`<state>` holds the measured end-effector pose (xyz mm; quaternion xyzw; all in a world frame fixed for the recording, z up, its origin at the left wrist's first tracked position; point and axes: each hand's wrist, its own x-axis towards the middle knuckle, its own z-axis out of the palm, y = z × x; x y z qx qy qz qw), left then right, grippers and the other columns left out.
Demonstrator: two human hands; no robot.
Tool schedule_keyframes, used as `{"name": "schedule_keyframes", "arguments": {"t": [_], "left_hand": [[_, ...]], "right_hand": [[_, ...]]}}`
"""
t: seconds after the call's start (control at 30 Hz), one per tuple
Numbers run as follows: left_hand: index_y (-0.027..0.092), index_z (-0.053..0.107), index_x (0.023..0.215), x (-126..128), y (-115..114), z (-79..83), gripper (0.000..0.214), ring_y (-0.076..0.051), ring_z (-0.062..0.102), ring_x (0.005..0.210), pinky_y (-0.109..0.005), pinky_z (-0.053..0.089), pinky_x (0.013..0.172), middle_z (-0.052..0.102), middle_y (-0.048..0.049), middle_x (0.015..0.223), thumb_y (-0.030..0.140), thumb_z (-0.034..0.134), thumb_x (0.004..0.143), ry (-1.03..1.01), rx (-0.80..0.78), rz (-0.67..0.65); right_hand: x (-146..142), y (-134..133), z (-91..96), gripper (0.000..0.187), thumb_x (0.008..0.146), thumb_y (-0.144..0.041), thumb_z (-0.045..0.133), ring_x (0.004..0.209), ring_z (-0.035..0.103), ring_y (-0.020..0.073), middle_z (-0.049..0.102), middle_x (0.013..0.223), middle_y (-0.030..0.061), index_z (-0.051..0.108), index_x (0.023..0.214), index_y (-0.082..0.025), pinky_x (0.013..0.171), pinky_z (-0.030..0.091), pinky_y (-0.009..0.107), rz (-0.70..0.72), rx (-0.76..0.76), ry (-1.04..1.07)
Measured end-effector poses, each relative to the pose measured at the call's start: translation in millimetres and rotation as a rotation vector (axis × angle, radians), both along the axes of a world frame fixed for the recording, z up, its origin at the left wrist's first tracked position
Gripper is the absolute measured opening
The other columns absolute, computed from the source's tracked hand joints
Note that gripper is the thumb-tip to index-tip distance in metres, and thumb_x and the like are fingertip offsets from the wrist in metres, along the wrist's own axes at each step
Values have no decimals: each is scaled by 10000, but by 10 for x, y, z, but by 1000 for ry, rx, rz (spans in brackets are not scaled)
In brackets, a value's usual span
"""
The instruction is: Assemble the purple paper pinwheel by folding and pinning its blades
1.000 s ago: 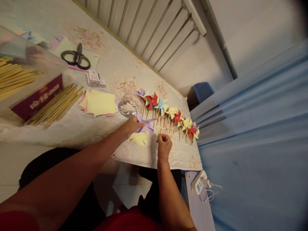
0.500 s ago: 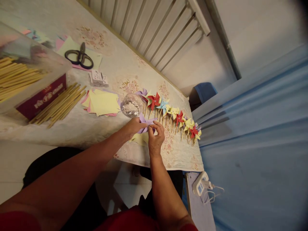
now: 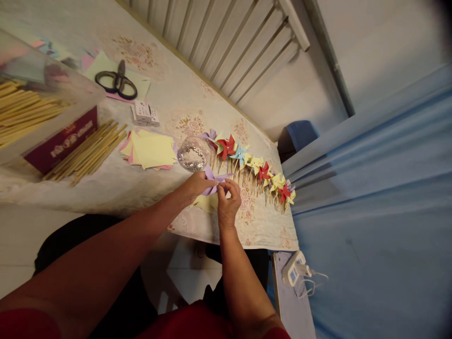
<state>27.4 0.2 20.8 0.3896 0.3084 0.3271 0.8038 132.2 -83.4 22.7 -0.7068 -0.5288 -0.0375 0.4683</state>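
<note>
Between my two hands is a purple paper pinwheel (image 3: 211, 177), its blades folded in. My left hand (image 3: 196, 184) is closed on its left side. The thumb and forefinger of my right hand (image 3: 229, 195) pinch at its middle; a tiny thing there is too small to make out. Below the pinwheel, yellow paper (image 3: 205, 203) lies on the cloth, partly hidden by my hands. Just beyond sits a clear round dish (image 3: 192, 154) of shiny metal pins. A row of finished pinwheels (image 3: 254, 165) on sticks, red, blue, yellow and purple, stretches away to the right.
Left of my hands lie a stack of yellow and pink paper squares (image 3: 151, 148), small white boxes (image 3: 144, 114), black-handled scissors (image 3: 117, 84) and loose sticks (image 3: 90, 151). A clear bin (image 3: 83, 96) holds more sticks. A power strip (image 3: 294, 268) rests beyond the table's right corner.
Both hands stay almost in place on the purple pinwheel. The right fingers have shifted very slightly at its middle; the blades show a little more openly.
</note>
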Motion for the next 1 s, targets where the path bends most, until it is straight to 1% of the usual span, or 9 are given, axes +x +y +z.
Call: {"name": "schedule_keyframes", "arguments": {"t": [0.3, 0.4, 0.5, 0.63, 0.83, 1.0], "left_hand": [[116, 635, 706, 16, 4, -24, 140, -108, 547, 578, -227, 411, 582, 623, 10, 627, 161, 719, 604, -6, -11, 13], [109, 654, 717, 16, -2, -15, 129, -116, 549, 581, -234, 416, 585, 628, 4, 625, 148, 718, 611, -5, -29, 6], [106, 667, 724, 18, -1, -9, 131, -119, 549, 585, -235, 417, 588, 631, 1, 623, 135, 721, 609, -5, -33, 13], [114, 659, 702, 20, 0, 5, 130, -115, 539, 577, -234, 410, 582, 615, 10, 611, 149, 731, 599, -6, -11, 13], [116, 661, 703, 6, -15, 56, 113, -104, 523, 571, -224, 401, 579, 606, 23, 602, 138, 704, 601, 30, 19, 10], [113, 656, 693, 28, -4, 17, 87, -105, 514, 565, -223, 395, 572, 602, 23, 599, 131, 682, 612, 78, 51, 28]], "right_hand": [[-16, -10, 5, 119, 872, -262, 599, 1054, 614, 218, 678, 1009, 81, 671, 791, -211, 975, 471, 388, -3, -17, 22], [-10, -6, -5, 116, 868, -259, 599, 1047, 615, 218, 681, 1005, 75, 664, 783, -215, 968, 474, 386, -13, -52, 29], [-3, -2, -11, 118, 871, -264, 601, 1038, 621, 213, 683, 989, 70, 658, 779, -216, 967, 477, 380, -16, -54, 12], [8, -1, -20, 133, 878, -263, 601, 1014, 630, 205, 688, 955, 66, 651, 764, -214, 963, 481, 368, 2, -27, -8], [15, -1, -20, 144, 880, -264, 593, 999, 628, 203, 690, 936, 57, 638, 752, -215, 952, 477, 367, 9, -53, -2], [22, 7, -15, 144, 881, -265, 591, 964, 632, 199, 696, 916, 48, 638, 754, -218, 932, 480, 356, 8, -69, -10]]}}
